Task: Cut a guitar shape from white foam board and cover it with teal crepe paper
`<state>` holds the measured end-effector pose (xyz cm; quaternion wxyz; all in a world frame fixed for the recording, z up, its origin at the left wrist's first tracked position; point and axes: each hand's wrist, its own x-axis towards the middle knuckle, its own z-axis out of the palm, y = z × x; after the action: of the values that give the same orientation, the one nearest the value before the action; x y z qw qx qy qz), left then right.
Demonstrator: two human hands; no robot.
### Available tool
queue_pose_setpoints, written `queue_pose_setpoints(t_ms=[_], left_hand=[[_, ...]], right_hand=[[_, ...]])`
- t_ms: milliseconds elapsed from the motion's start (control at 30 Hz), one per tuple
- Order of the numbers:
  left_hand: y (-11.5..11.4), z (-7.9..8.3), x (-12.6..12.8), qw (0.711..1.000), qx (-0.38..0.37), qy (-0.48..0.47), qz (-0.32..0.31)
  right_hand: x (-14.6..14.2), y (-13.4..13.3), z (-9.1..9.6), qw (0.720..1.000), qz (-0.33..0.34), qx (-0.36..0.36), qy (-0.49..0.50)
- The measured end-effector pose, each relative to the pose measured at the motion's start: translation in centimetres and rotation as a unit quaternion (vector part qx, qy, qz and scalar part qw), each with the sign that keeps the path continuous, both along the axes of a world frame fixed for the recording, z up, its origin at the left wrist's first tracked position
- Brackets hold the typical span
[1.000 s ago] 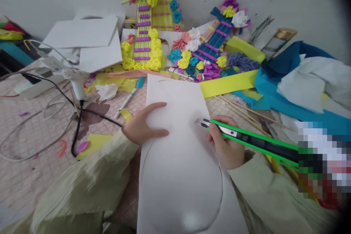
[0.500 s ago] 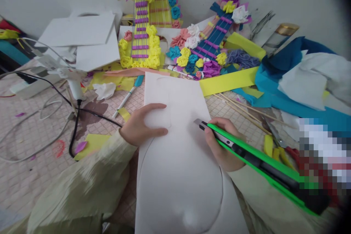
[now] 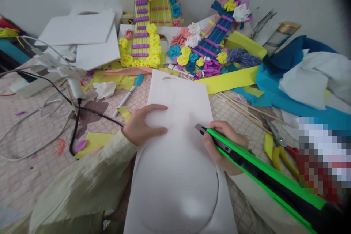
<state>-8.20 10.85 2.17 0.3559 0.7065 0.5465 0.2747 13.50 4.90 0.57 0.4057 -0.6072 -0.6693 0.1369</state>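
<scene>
A long white board [image 3: 175, 175] lies in front of me, with a large rounded outline cut or scored in its near half and fainter lines toward its far end. My left hand [image 3: 146, 124] rests on the board's left side, thumb and fingers spread apart in a C shape. In my right hand [image 3: 227, 146] is a green and black utility knife [image 3: 241, 162], its blade [image 3: 199, 127] extended and pointing left. The blade hovers over or near the board's surface; whether it touches, I cannot tell.
Flower-covered paper guitars, one yellow [image 3: 141, 29] and one blue [image 3: 214, 36], stand at the back. A glue gun [image 3: 74, 82] with cords lies left, near a marker [image 3: 127, 97]. Rightward are thin sticks [image 3: 241, 109], scissors [image 3: 276, 133] and blue crepe paper [image 3: 287, 93].
The board has turned slightly clockwise, its far end shifting right and its near end left. The knife and my right hand have dropped slightly in view. My left hand stays almost in place.
</scene>
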Motion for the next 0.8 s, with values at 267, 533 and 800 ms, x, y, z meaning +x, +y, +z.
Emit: queue_pose_setpoints(t_ms=[267,533,800], left_hand=[[-0.32,0.09,0.33,0.999,-0.027,-0.030,0.029],[-0.49,0.10,0.62,0.998,-0.028,-0.035,0.048],[-0.39,-0.09,0.59,0.996,-0.048,-0.054,0.048]], right_hand=[[-0.16,-0.38,0.09,0.999,-0.007,0.013,-0.048],[-0.22,-0.78,0.15,0.983,0.010,0.086,-0.161],[-0.17,-0.88,0.13,0.980,0.022,0.094,-0.175]])
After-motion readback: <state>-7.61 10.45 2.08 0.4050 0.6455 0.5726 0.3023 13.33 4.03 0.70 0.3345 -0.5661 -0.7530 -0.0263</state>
